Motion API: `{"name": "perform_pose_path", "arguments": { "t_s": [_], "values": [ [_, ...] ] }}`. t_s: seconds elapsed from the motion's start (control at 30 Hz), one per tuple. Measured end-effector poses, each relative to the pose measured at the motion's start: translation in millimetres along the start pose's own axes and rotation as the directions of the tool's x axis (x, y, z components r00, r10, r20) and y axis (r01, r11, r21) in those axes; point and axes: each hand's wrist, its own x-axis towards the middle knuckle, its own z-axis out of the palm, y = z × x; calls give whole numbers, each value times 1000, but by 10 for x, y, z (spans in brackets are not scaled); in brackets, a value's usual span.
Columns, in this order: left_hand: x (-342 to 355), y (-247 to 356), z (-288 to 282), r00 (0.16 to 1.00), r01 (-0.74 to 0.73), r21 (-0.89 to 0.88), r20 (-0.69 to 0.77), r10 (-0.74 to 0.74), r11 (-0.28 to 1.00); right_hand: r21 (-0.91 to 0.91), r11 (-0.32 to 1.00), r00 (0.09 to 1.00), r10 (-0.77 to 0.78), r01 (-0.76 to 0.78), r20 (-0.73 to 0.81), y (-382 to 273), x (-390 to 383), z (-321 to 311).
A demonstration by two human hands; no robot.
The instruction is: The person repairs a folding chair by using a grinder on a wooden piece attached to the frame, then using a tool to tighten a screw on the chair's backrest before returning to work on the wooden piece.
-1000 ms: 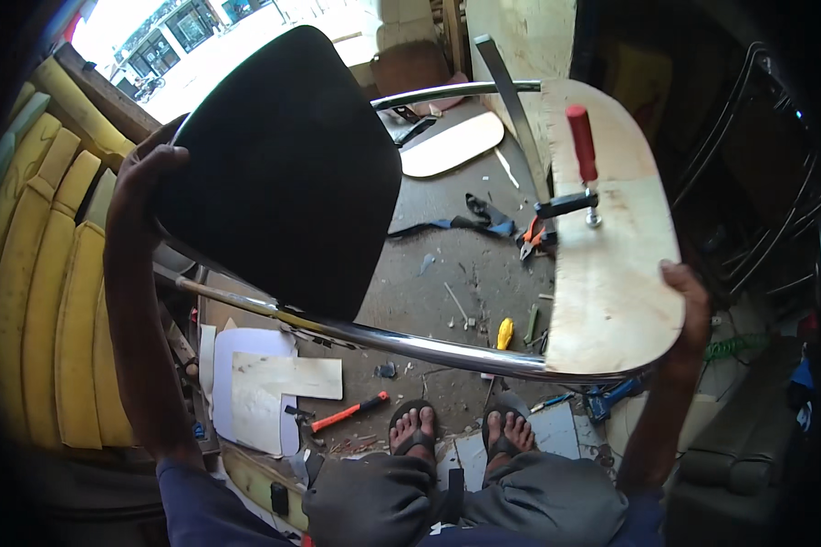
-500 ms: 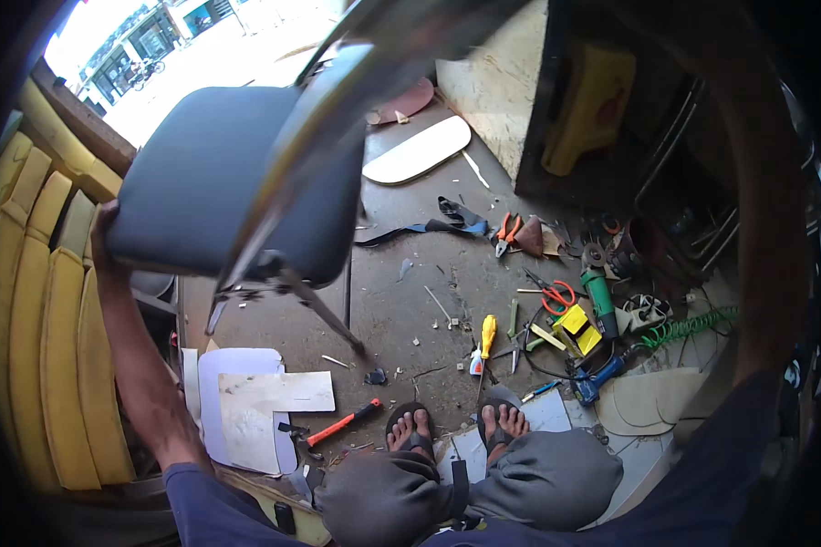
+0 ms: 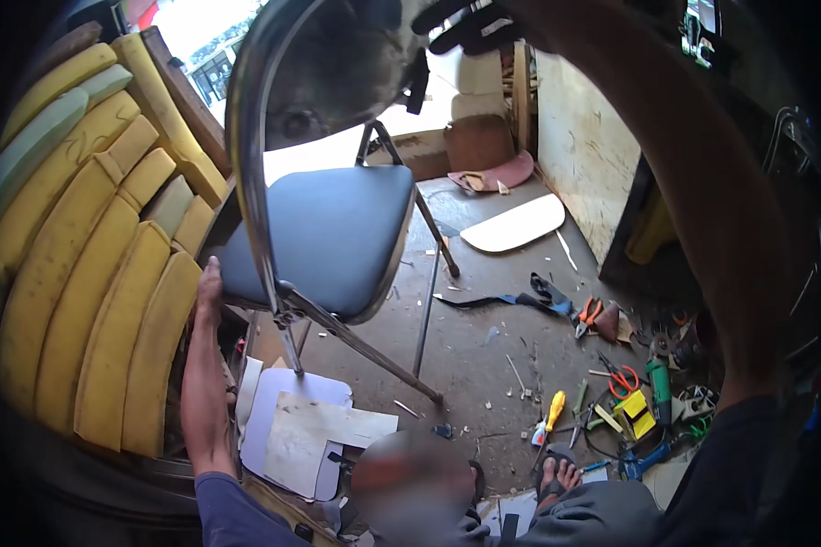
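Note:
A folding chair with a dark padded seat and shiny metal tube frame is unfolded in front of me, its legs at floor level. Whether every leg touches the floor I cannot tell. Its dark, scuffed backrest rises close to the top of the view. At the seat's left edge, my left hand grips the chair, with some fingers hidden. My right hand is raised beside the backrest, fingers stretched and apart, holding nothing visible. Beneath the chair's near left leg lie a lilac panel and a pale cut sheet.
Yellow foam pads are stacked along the left. On the floor at right are orange-handled pliers, red-handled scissors, a green power tool and a yellow screwdriver. A white rounded board lies farther back. A blurred patch covers the lower middle.
The chair has swung from a tilted, raised pose to a more upright one, lower down. My right hand has come into view by the backrest. The view has shifted leftward.

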Motion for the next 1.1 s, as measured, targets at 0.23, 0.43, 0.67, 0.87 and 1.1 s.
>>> {"name": "perform_pose_path", "arguments": {
  "t_s": [0.23, 0.43, 0.67, 0.87, 1.1],
  "values": [
    [-1128, 1964, -872, 874, -472, -196, -227, 429, 859, -150, 961, 964, 250, -234, 96, 1024, -418, 74],
    [-2519, 3961, -65, 505, -841, -219, 12, 863, 495, 17, 994, 986, 111, -110, -126, 1254, -177, -362],
    [-2697, 3969, 66, 570, -791, 66, -282, 771, 609, -44, 999, 999, -24, 22, -45, 1248, -382, -482],
    [-2680, 3517, -581, 594, -787, -17, -295, 749, 617, 68, 997, 979, -24, 39, -201, 1280, -261, -1048],
    [-2277, 3089, -960, 663, -747, -243, -350, 662, 620, 185, 906, 878, -291, 380, -379, 1432, 503, -588]
  ]
}}
